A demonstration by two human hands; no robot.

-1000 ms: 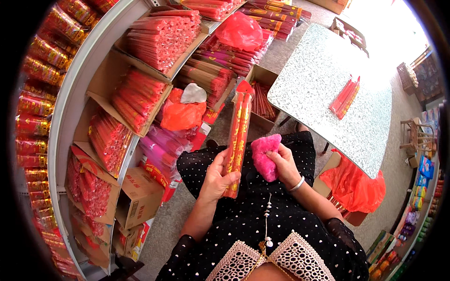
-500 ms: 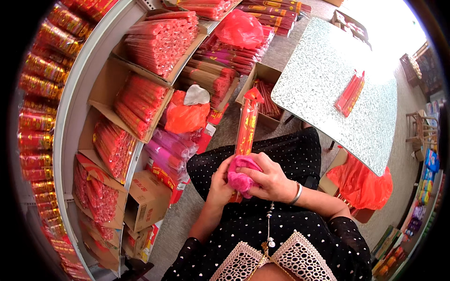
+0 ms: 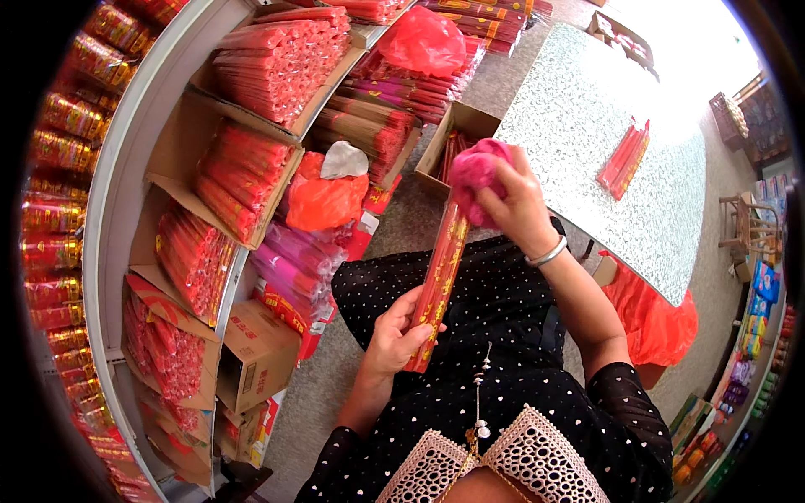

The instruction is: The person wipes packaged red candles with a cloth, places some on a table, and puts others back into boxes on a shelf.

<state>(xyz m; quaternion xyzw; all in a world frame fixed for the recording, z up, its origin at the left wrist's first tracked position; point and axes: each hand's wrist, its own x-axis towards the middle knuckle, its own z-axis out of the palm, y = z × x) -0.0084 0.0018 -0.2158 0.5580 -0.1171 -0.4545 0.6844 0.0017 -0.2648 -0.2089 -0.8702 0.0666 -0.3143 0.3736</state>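
Gold lettering runs along the red packet [image 3: 444, 268]; the left hand [image 3: 398, 339] has its fingers closed round the lower end. The right hand's [image 3: 520, 205] fingers bunch a pink cloth [image 3: 474, 180] over the top, beside the worktop's [image 3: 654, 243] left edge. A second packet [image 3: 625, 161] lies mid-worktop; a carton [image 3: 260, 356] bears dark print.

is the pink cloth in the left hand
No, the right hand holds the pink cloth, while the left hand grips the lower part of the red package.
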